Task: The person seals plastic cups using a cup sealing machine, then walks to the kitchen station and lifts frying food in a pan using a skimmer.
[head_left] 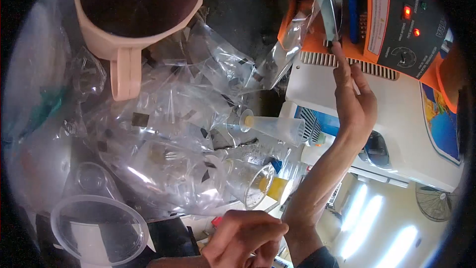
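My right hand point(354, 92) reaches up to an orange machine point(342, 44). Its index finger is stretched out, the fingertip at the lower end of a metal strip point(329, 15), and another finger stands apart from it. Clear plastic film point(292, 34) runs up beside that strip. At the bottom of the view my left hand point(243, 238) is closed, fingers curled and thumb against them; whatever they may hold is hidden. Nearest to it is a clear plastic cup point(258, 188) lying on its side.
Crumpled clear plastic bags point(163, 104) fill the middle. A pink mug point(129, 67) stands at upper left, a translucent plastic container point(99, 201) at lower left. A frosted cone-shaped cup point(277, 128) lies near a white appliance point(396, 124). The orange machine's control panel point(409, 32) has two red lights.
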Demonstrator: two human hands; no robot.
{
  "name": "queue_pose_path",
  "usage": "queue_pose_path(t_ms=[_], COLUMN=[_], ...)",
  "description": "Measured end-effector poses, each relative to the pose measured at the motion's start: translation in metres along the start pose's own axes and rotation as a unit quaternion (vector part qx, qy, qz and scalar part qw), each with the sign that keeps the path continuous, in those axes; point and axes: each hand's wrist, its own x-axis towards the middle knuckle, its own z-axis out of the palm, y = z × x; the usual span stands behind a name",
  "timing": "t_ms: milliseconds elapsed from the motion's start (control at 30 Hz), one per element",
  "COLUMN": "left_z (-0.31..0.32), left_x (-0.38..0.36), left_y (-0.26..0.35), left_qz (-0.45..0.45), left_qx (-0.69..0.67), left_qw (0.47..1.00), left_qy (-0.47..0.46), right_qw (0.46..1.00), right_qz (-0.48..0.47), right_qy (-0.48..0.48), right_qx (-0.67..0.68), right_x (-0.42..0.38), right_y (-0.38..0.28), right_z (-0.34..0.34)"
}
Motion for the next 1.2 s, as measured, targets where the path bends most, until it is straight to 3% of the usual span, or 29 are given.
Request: queue_pose_path(t_ms=[267, 400, 500, 533, 600, 633, 700, 767, 800, 833, 867, 933, 1000, 1067, 1200], left_z=[-0.001, 0.007, 0.027, 0.037, 0.06, 0.072, 0.114, 0.158, 0.161, 0.158, 0.145, 0.123, 0.122, 0.127, 0.139], left_x=[-0.007, -0.009, -0.006, 0.0, 0.025, 0.045, 0.095, 0.127, 0.126, 0.125, 0.123, 0.104, 0.11, 0.125, 0.153], left_y=[0.001, 0.024, 0.056, 0.069, 0.095, 0.124, 0.163, 0.184, 0.178, 0.161, 0.142, 0.1, 0.046, -0.018, -0.084], left_qz=[-0.09, -0.134, -0.142, -0.134, 0.05, 0.056, 0.274, 0.213, 0.211, 0.181, 0.146, -0.102, -0.207, -0.21, -0.119], left_qx=[-0.001, 0.034, 0.075, 0.089, 0.185, 0.195, 0.242, 0.199, 0.208, 0.239, 0.273, 0.118, -0.05, -0.097, -0.038], left_qw=[0.994, 0.985, 0.977, 0.975, 0.969, 0.962, 0.924, 0.957, 0.955, 0.954, 0.951, 0.987, 0.976, 0.972, 0.992], left_qy=[-0.06, -0.1, -0.138, -0.152, -0.157, -0.181, -0.114, 0.009, 0.004, 0.0, -0.001, -0.033, -0.045, -0.047, 0.033], right_qw=[0.992, 0.938, 0.82, 0.702, 0.514, 0.466, 0.437, 0.448, 0.21, 0.089, 0.032, -0.096, -0.16, -0.202, -0.252], right_qz=[-0.015, -0.08, -0.296, -0.441, -0.636, -0.689, -0.688, -0.615, -0.625, -0.617, -0.566, -0.439, -0.358, -0.312, -0.255], right_qy=[0.011, 0.013, -0.035, -0.045, -0.071, -0.022, -0.041, 0.028, 0.107, 0.148, 0.132, 0.085, 0.057, 0.041, 0.009], right_qx=[-0.123, -0.338, -0.489, -0.557, -0.572, -0.555, -0.578, -0.649, -0.744, -0.767, -0.813, -0.889, -0.918, -0.927, -0.934], right_x=[0.005, -0.011, -0.08, -0.102, -0.131, -0.137, -0.128, -0.084, -0.043, 0.004, 0.048, 0.09, 0.098, 0.095, 0.081], right_y=[0.004, 0.009, 0.016, 0.015, -0.005, -0.013, -0.048, -0.091, -0.133, -0.164, -0.193, -0.226, -0.222, -0.216, -0.215], right_z=[-0.002, 0.012, 0.051, 0.075, 0.146, 0.188, 0.267, 0.341, 0.374, 0.396, 0.414, 0.42, 0.41, 0.399, 0.39])
